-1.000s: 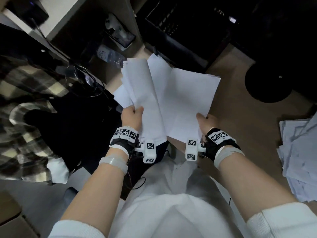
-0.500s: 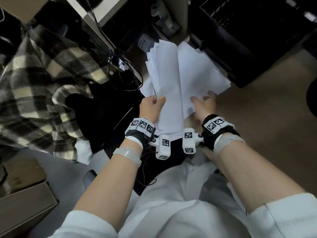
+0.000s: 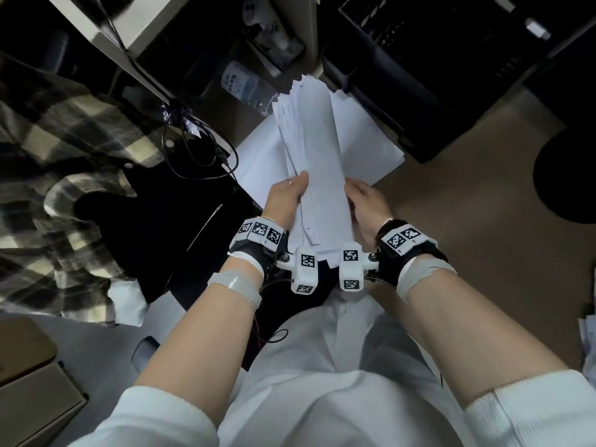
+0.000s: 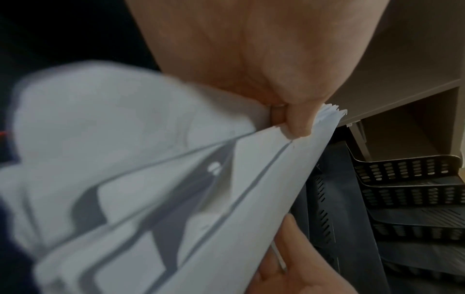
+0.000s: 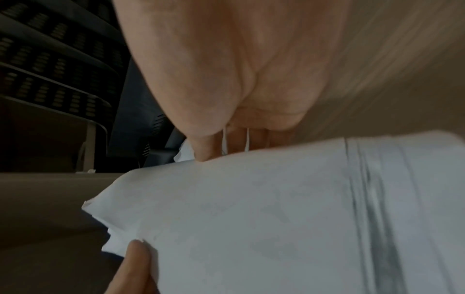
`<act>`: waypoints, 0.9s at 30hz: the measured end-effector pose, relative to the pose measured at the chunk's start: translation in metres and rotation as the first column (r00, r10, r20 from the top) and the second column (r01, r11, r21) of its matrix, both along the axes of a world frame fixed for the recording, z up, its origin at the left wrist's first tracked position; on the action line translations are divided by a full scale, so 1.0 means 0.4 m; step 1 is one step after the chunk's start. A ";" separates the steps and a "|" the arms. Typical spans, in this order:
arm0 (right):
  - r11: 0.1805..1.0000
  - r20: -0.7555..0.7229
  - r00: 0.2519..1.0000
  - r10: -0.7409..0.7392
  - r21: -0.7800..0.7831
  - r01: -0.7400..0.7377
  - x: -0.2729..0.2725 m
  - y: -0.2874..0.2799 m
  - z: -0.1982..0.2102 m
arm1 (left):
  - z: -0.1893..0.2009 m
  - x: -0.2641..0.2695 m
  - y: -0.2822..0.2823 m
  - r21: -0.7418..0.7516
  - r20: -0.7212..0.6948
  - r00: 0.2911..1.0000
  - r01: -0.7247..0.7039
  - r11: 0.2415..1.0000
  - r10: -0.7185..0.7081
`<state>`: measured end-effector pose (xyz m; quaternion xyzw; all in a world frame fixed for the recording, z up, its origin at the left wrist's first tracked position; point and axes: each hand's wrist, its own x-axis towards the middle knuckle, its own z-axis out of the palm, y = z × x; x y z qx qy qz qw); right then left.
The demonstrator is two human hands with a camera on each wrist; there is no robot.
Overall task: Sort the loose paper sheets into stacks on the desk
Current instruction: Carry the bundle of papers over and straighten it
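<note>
A sheaf of white paper sheets (image 3: 314, 150) stands nearly on edge above the desk, its far ends fanned. My left hand (image 3: 285, 196) grips its left side, thumb on top; the left wrist view shows that thumb pinching the paper sheets (image 4: 176, 199). My right hand (image 3: 364, 204) holds the right side, fingers behind the sheets; in the right wrist view its thumb presses the white paper (image 5: 251, 218). More white sheets (image 3: 364, 140) lie flat on the brown desk (image 3: 467, 221) under the sheaf.
Black stacked letter trays (image 3: 435, 59) stand at the back right, close to the sheets. A water bottle (image 3: 242, 85) lies behind them. A black bag (image 3: 154, 227), cables and a plaid shirt (image 3: 48, 150) lie left. A paper pile's edge (image 3: 588, 343) shows at far right.
The spread sheets have been drawn together into one narrow upright sheaf. My right hand moved left toward my left hand, and both hands now flank it closely.
</note>
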<state>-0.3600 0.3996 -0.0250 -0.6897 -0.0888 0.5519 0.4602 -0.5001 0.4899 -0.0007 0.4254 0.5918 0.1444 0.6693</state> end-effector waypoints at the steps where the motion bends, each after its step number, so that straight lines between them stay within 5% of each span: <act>1: 1.000 0.010 1.000 0.003 -0.008 -0.003 0.004 -0.002 0.006 | 0.002 0.004 0.003 0.003 -0.025 1.000 -0.007 1.000 0.007; 11: 0.988 -0.107 0.983 0.149 -0.020 -0.152 0.031 -0.045 0.046 | -0.025 0.041 -0.041 0.112 -0.168 0.951 0.281 0.953 -0.260; 16: 0.973 0.170 0.985 -0.015 -0.223 0.053 0.066 -0.088 -0.025 | -0.042 0.030 -0.049 0.172 -0.310 0.925 0.282 0.944 -0.219; 22: 0.973 0.138 0.987 0.079 -0.226 -0.047 0.062 -0.098 -0.021 | -0.048 0.015 -0.075 0.080 -0.242 0.925 0.320 0.944 -0.294; 27: 0.976 0.223 0.975 -0.003 -0.210 0.051 0.043 -0.093 -0.028 | -0.054 0.038 -0.078 0.034 -0.242 0.918 0.331 0.943 -0.314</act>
